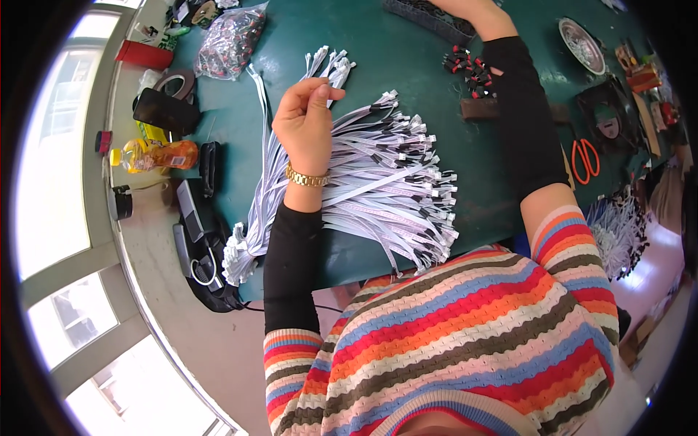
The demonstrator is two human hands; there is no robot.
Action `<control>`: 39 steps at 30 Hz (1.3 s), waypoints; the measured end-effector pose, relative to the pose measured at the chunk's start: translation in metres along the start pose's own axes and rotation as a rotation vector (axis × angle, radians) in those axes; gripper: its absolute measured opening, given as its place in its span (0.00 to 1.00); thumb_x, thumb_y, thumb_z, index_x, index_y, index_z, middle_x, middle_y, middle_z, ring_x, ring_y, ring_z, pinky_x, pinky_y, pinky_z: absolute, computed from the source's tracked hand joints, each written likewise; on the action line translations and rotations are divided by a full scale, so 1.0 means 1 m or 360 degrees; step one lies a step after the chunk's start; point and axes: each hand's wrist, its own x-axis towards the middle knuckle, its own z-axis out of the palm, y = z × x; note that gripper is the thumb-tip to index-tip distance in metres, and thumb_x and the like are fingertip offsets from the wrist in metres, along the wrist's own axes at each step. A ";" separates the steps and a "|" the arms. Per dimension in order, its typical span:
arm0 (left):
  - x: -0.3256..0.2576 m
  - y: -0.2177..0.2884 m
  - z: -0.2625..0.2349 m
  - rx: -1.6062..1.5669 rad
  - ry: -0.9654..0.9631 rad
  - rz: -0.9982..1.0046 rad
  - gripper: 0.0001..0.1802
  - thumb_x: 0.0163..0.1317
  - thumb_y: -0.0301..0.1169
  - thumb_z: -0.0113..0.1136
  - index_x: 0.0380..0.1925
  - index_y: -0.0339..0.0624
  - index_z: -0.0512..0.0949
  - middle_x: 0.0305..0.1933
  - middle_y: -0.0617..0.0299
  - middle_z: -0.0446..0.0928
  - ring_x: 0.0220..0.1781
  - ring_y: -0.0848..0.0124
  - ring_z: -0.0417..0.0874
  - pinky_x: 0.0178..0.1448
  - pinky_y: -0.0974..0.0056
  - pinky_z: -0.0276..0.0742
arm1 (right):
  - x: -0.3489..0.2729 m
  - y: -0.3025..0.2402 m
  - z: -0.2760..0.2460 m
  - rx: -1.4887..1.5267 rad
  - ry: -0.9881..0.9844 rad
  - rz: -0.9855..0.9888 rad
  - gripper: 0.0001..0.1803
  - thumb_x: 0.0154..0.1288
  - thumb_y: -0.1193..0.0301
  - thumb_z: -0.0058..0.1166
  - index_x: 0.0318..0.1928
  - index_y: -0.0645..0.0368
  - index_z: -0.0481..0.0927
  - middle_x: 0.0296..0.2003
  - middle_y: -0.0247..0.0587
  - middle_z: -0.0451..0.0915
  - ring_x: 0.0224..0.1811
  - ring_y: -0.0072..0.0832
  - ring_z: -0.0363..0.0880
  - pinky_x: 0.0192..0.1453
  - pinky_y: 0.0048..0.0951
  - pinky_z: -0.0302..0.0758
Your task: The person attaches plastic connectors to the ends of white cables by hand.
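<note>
A large bundle of white flat cables (385,192) with small white plugs at their ends lies fanned out on the green table. My left hand (305,123), with a gold watch at the wrist, is over the left part of the bundle. Its fingers are curled in with the thumb against them; what they hold, if anything, I cannot make out. Just beyond it lie more white cable ends (339,67). My right hand (469,7) reaches to the far edge of the picture, at a dark tray (425,20). Its fingers are cut off from view.
Small red and black parts (474,73) lie by my right sleeve. Orange-handled scissors (584,160) and a metal bowl (582,45) are on the right. At left stand a bottle (163,155), a black phone (166,110) and a bag of parts (231,42).
</note>
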 end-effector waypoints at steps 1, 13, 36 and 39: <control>-0.001 -0.001 -0.002 0.0006 0.0014 0.0003 0.07 0.66 0.29 0.53 0.37 0.35 0.74 0.30 0.57 0.81 0.16 0.85 0.65 0.19 0.79 0.58 | -0.004 0.015 0.001 -0.0316 -0.0162 0.0115 0.12 0.44 0.71 0.63 0.32 0.61 0.82 0.30 0.48 0.81 0.35 0.42 0.81 0.40 0.38 0.76; 0.002 -0.005 0.000 0.0012 0.0187 -0.0033 0.04 0.65 0.24 0.52 0.37 0.34 0.72 0.25 0.63 0.73 0.20 0.81 0.68 0.25 0.75 0.68 | -0.006 0.031 0.023 -0.0169 -0.0402 0.0189 0.10 0.42 0.70 0.60 0.28 0.62 0.83 0.27 0.51 0.81 0.32 0.43 0.81 0.38 0.38 0.75; -0.002 -0.007 -0.003 -0.0199 0.0007 0.0027 0.03 0.67 0.27 0.48 0.35 0.39 0.68 0.24 0.62 0.75 0.18 0.85 0.61 0.21 0.79 0.54 | -0.008 0.040 0.027 0.0945 -0.0340 0.0209 0.06 0.51 0.78 0.59 0.30 0.67 0.80 0.21 0.39 0.79 0.21 0.23 0.79 0.24 0.25 0.73; -0.003 -0.007 -0.005 -0.0184 0.0006 0.0028 0.03 0.68 0.27 0.48 0.36 0.40 0.67 0.23 0.63 0.74 0.18 0.85 0.62 0.22 0.80 0.55 | -0.006 0.034 0.029 0.0590 -0.0408 0.0450 0.06 0.54 0.75 0.58 0.31 0.66 0.80 0.22 0.39 0.79 0.21 0.23 0.78 0.25 0.25 0.74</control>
